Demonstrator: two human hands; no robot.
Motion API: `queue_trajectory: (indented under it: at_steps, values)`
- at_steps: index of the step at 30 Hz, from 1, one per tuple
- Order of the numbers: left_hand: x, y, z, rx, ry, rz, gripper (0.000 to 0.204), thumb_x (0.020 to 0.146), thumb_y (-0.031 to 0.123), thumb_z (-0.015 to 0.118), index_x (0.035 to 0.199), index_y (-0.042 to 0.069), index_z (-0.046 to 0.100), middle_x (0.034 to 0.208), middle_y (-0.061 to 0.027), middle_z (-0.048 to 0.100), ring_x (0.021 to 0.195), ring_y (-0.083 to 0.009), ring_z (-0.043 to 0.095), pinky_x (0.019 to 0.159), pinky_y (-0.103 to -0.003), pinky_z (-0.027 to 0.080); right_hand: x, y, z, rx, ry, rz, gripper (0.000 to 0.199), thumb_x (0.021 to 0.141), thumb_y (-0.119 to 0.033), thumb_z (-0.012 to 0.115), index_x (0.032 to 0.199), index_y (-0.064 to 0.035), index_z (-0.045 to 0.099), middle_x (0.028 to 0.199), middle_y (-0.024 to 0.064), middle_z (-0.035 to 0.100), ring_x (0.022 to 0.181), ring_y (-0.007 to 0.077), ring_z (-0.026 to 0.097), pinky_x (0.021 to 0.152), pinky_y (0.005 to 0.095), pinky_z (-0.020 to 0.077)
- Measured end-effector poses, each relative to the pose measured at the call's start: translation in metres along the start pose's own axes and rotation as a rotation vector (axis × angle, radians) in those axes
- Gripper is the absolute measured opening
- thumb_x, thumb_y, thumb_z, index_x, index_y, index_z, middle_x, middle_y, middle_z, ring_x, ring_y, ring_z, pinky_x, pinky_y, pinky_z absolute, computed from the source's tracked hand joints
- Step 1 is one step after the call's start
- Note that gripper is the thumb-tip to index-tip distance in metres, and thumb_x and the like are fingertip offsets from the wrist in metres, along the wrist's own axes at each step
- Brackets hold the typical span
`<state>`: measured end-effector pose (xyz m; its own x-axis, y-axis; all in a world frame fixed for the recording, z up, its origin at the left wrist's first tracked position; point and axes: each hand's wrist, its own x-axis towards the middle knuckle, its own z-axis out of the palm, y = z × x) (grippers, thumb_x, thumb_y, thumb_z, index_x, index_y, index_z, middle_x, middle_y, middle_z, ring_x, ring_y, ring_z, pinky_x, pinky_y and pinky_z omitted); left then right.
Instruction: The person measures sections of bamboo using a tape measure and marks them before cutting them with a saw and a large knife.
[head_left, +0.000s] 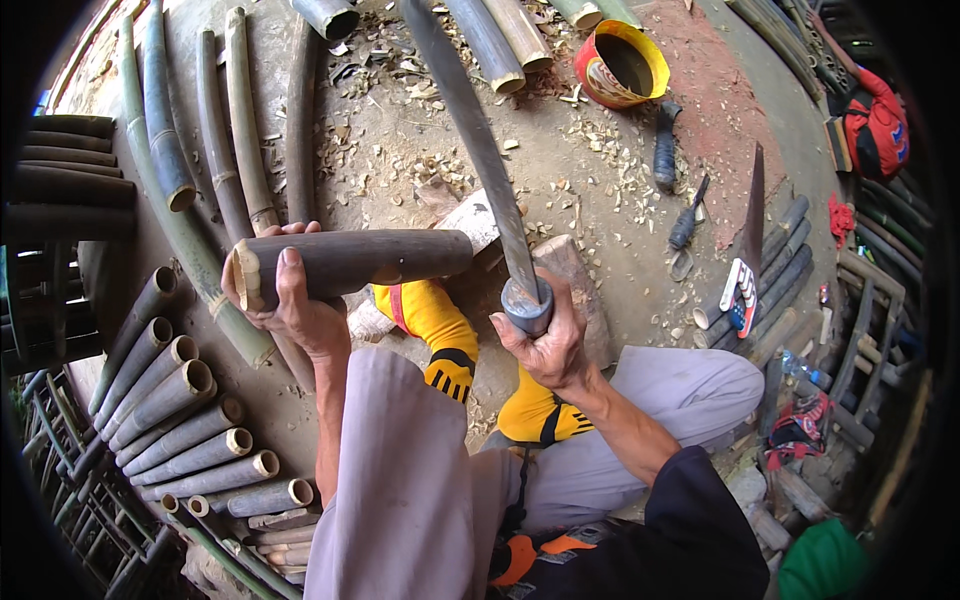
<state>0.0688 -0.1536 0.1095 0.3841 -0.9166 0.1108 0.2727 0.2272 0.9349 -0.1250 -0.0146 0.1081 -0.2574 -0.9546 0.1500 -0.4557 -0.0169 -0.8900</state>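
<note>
1. Head view: the left grip [315, 325] is clamped around a dark bamboo tube [390, 256] near its pale cut end, thumb [291, 275] on the near side.
2. The right grip [555, 350] is closed around the handle [527, 310] of a long knife [490, 180].
3. From the left grip, the tube runs rightward, its long axis nearly level across the view. Its far end lies just beside the blade, apparently apart from it. The blade runs up and slightly left from the right grip, crossing the tube's line. The left hand is nearer the tube; the right is below and right of its far end.
4. Beneath lie a pale wood block [476, 222] and a yellow sock [440, 325]; whether the tube touches either, I cannot tell.
5. Farther out, chips [432, 172] litter the floor [722, 120], with a bucket [660, 75] and saw [752, 205] to the right.
6. The knife's tip is cut off by the upper edge, its blade looks blurred, and the tube hides part of the left fingers.
</note>
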Motion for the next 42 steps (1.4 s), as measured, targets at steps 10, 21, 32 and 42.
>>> queue_trajectory:
  at_steps: [10, 21, 32, 42]
  values:
    - [0.004, 0.005, 0.019, -0.014, -0.098, 0.092, 0.056, 0.074, 0.009, 0.067, 0.121, 0.005, 0.038, 0.097, -0.0174, 0.057, 0.086, -0.0283, 0.062, 0.080, -0.046, 0.055, 0.013, 0.035, 0.019, -0.057, -0.263, 0.375, 0.040, 0.085, -0.025, 0.068, 0.107, 0.0002, 0.046, 0.082, 0.0228, 0.065, 0.077, 0.0387, 0.068, 0.062, 0.0423, 0.0537]
    - [0.001, 0.004, 0.016, 0.022, -0.272, 0.107, 0.050, 0.076, 0.006, 0.060, 0.122, 0.004, 0.039, 0.102, -0.0188, 0.056, 0.093, -0.0309, 0.061, 0.087, -0.047, 0.051, -0.001, 0.088, 0.018, -0.195, -0.309, 0.509, 0.040, 0.084, -0.026, 0.068, 0.102, 0.0038, 0.049, 0.082, 0.0256, 0.066, 0.072, 0.0374, 0.068, 0.059, 0.0417, 0.0554]
    - [0.005, 0.000, 0.002, -0.128, -0.403, 0.044, 0.060, 0.073, 0.012, 0.063, 0.128, 0.005, 0.038, 0.107, -0.0162, 0.054, 0.098, -0.0315, 0.058, 0.093, -0.050, 0.045, -0.002, 0.072, 0.029, -0.226, -0.318, 0.459, 0.036, 0.082, -0.025, 0.071, 0.100, -0.0007, 0.051, 0.078, 0.0175, 0.066, 0.074, 0.0283, 0.069, 0.061, 0.0380, 0.0547]
    - [0.015, 0.001, -0.034, -0.001, -0.417, 0.038, 0.073, 0.062, 0.025, 0.074, 0.124, 0.002, 0.043, 0.101, -0.0156, 0.057, 0.094, -0.0299, 0.060, 0.087, -0.043, 0.048, 0.007, 0.010, 0.009, 0.090, -0.030, 0.092, 0.035, 0.083, -0.023, 0.070, 0.103, -0.0009, 0.052, 0.082, 0.0181, 0.067, 0.076, 0.0342, 0.069, 0.061, 0.0379, 0.0534]
